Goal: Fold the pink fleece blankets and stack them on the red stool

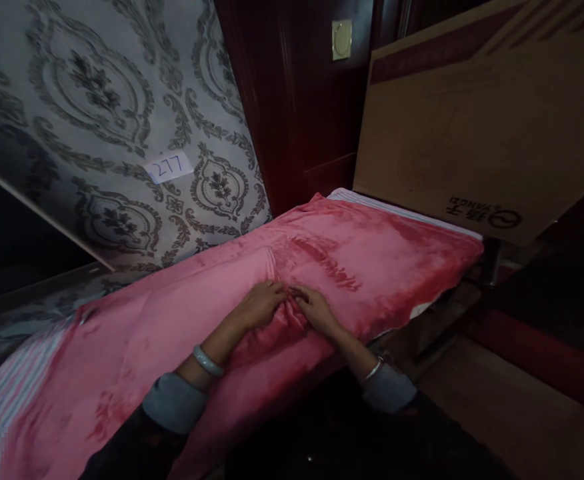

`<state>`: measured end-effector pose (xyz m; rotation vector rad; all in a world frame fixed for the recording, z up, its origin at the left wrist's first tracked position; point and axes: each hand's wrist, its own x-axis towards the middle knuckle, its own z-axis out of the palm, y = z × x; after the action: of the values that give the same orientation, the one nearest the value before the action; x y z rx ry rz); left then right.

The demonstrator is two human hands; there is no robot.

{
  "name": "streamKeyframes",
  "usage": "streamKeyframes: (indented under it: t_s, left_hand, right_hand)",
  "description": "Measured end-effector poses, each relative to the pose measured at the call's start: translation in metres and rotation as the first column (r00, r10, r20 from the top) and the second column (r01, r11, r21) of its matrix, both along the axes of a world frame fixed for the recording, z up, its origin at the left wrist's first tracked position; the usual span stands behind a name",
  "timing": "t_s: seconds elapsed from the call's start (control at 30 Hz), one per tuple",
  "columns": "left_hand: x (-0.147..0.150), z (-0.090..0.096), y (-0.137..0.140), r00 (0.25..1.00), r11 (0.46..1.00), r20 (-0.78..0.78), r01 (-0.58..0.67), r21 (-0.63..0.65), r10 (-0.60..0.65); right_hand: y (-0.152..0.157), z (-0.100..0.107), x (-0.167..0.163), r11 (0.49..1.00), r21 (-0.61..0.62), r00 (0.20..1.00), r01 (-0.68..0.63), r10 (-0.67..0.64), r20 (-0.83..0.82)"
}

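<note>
A pink plush blanket (187, 313) is spread over a long narrow bed or bench, with darker rubbed patches in its pile. Near its middle, my left hand (263, 303) has its fingers curled into a bunched fold. My right hand (313, 308) grips the same gathered cloth from the other side, its fingertips almost meeting those of the left. Creases run outward from between the two hands. The fingertips are partly sunk in the fabric.
Striped bedding (25, 373) shows past the blanket at the left end. A large cardboard box (472, 127) stands beyond the right end. Patterned wallpaper (107, 100) with a paper label (169, 167) reading 277 and a dark red door (302, 100) border the far side.
</note>
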<state>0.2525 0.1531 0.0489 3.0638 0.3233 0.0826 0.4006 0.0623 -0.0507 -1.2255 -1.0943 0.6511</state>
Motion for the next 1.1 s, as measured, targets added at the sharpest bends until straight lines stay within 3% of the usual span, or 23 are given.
streamKeyframes:
  t_s: [0.07, 0.17, 0.3, 0.43, 0.67, 0.87, 1.1]
  left_hand:
    - [-0.002, -0.004, 0.002, 1.0, 1.0, 0.027, 0.007, -0.03, -0.007]
    - [-0.008, -0.015, 0.007, 0.982, 0.999, 0.189, 0.003, -0.051, 0.007]
    - [-0.018, -0.032, 0.012, 0.894, 0.999, 0.447, 0.017, -0.049, 0.006]
    - [-0.025, -0.041, 0.015, 0.808, 0.999, 0.588, -0.025, -0.04, 0.044]
    - [-0.029, -0.044, 0.014, 0.755, 0.999, 0.656, -0.04, 0.029, 0.012]
    - [-0.028, -0.043, 0.013, 0.767, 0.999, 0.641, -0.04, 0.014, 0.022]
    - [-0.025, -0.043, 0.01, 0.77, 0.999, 0.637, -0.043, -0.023, 0.048]
  right_hand:
    - [0.0, 0.002, 0.002, 1.0, -0.026, 1.0, -0.013, 0.013, -0.005]
    - [0.003, 0.005, 0.006, 0.998, -0.063, 1.0, -0.027, 0.026, -0.014]
    - [0.016, 0.008, 0.011, 0.997, -0.082, 1.0, -0.015, 0.013, -0.027]
    - [0.033, 0.011, 0.01, 0.996, -0.084, 0.999, -0.017, 0.015, -0.03]
    - [0.051, 0.016, 0.006, 0.998, -0.042, 0.999, -0.049, 0.048, -0.023]
    - [0.06, 0.016, 0.004, 0.999, -0.027, 0.998, -0.046, 0.047, 0.034]
    - [0.037, 0.017, 0.008, 0.999, -0.048, 0.997, -0.005, 0.008, 0.079]
